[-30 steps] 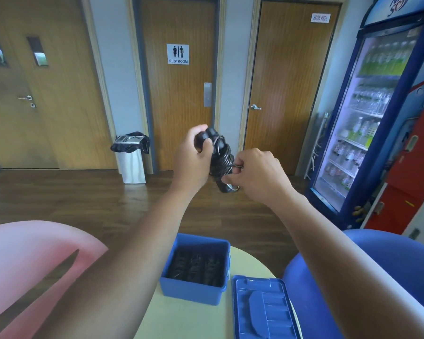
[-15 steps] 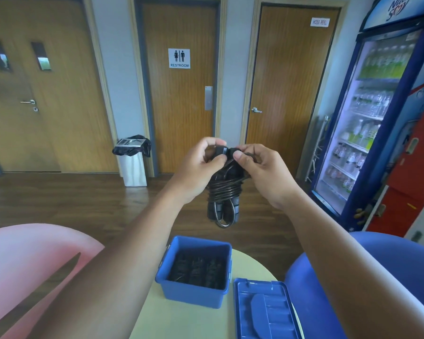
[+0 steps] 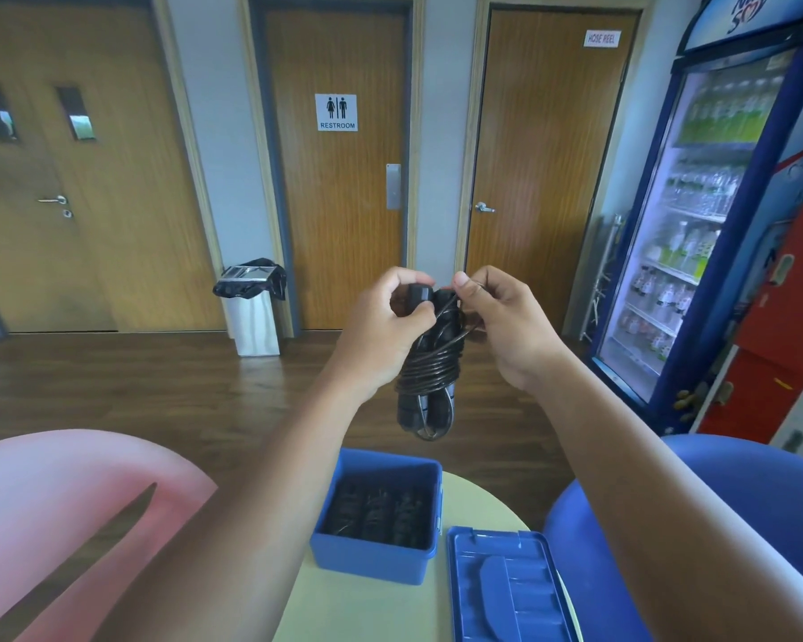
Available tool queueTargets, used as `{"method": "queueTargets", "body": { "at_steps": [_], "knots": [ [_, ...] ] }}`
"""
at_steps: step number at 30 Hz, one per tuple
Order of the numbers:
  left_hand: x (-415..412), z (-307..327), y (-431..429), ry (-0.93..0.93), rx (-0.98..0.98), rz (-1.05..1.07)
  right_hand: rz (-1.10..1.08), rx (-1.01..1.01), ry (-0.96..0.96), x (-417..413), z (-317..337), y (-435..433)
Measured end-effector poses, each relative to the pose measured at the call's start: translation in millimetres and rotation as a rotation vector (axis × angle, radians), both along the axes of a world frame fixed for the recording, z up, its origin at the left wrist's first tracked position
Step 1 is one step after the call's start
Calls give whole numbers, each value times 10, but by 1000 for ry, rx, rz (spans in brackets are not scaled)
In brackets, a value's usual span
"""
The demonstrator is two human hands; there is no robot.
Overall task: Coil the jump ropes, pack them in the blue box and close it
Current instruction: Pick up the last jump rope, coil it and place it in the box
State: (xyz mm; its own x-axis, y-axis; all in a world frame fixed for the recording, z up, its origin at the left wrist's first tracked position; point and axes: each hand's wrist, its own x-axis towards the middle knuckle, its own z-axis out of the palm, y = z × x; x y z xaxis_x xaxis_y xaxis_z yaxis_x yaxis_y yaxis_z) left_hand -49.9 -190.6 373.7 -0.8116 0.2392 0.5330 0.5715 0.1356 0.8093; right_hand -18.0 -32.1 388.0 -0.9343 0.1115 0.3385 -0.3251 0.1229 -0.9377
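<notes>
I hold a coiled black jump rope (image 3: pixel 430 377) upright in the air above the table, its cord wound around the two handles. My left hand (image 3: pixel 381 331) grips the top of the handles. My right hand (image 3: pixel 506 322) pinches the loose end of the cord beside them. Below stands the open blue box (image 3: pixel 372 556) with several coiled black ropes (image 3: pixel 376 509) lying side by side inside. The blue lid (image 3: pixel 506 590) lies flat on the table just right of the box.
The box and lid rest on a small round pale table (image 3: pixel 367 609). A pink chair (image 3: pixel 61 516) sits to the left and a blue chair (image 3: pixel 724 493) to the right. A drinks fridge (image 3: pixel 705 224) stands far right, a bin (image 3: pixel 253 308) by the doors.
The rope bundle has turned from tilted to hanging upright and come lower. My right hand moved from its lower end up to the top, now pinching the cord end.
</notes>
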Motion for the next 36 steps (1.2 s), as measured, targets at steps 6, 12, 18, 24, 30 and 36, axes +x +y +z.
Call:
{"method": "queueTargets", "body": {
  "at_steps": [6,12,18,24,30,36],
  "knots": [
    [-15,-50,4,-74,106,-89,29,-43,-84,-21,28,39],
    [-54,-122,-16,-80,149,-131,-17,-41,-70,-41,27,-14],
    [-80,-134,-55,92,-81,-69,-119,105,-120,-74,-11,-51],
    [-147,-88,-160,98,-215,-63,9,0,-153,-52,-20,-30],
    [-123,-93,-227,45,-150,-113,116,-10,-173,-9,-20,7],
    [-134,-178,-250,-102,114,-199,180,-93,-187,19,-82,-25]
  ]
}}
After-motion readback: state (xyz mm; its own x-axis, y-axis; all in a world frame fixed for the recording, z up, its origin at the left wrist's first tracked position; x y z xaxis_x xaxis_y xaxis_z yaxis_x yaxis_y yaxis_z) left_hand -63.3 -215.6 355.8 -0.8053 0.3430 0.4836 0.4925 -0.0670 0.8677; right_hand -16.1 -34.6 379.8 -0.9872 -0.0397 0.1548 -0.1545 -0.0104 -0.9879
